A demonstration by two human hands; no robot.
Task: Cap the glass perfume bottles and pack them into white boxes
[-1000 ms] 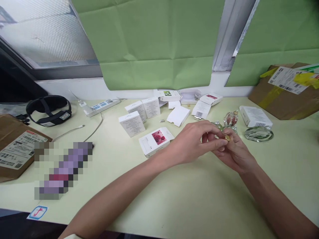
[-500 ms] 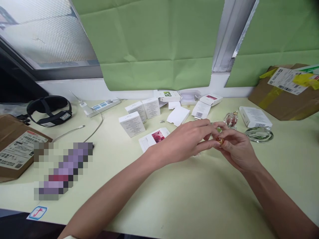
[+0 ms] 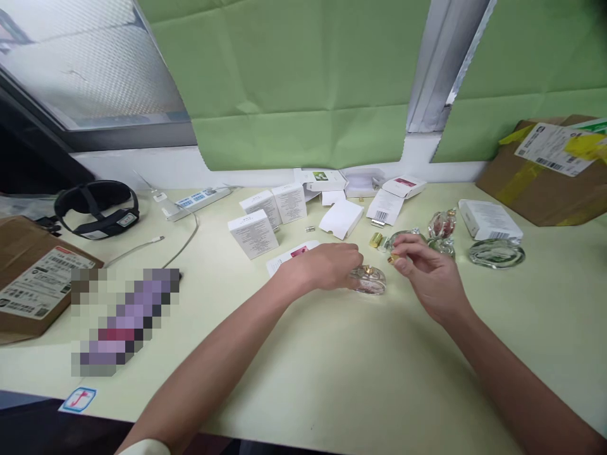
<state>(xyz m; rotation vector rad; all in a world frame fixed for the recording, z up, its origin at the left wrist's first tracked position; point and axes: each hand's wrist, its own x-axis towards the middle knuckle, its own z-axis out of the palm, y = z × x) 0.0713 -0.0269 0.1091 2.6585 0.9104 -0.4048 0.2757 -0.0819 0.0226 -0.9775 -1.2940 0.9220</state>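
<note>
My left hand (image 3: 327,268) rests on the pale green table (image 3: 303,354) with its fingers closed round a small clear glass bottle (image 3: 370,280) that has a gold collar. Just to the right, my right hand (image 3: 427,272) is raised a little, thumb and forefinger pinched on a tiny gold piece (image 3: 393,258). A gold cap (image 3: 375,239) lies on the table behind the hands, beside another clear bottle (image 3: 396,239).
Several white boxes (image 3: 252,232) and leaflets (image 3: 339,219) lie behind the hands. A pink glass bottle (image 3: 440,224), a flat clear bottle (image 3: 496,253) and a white box (image 3: 488,219) sit at the right. Cardboard parcels (image 3: 545,183) stand far right and far left; a black headband (image 3: 97,208) and power strip (image 3: 196,201) lie at the back left.
My left hand dropped away from the right hand to the table and closed on the small clear bottle. My right hand stayed raised, still pinching the gold piece.
</note>
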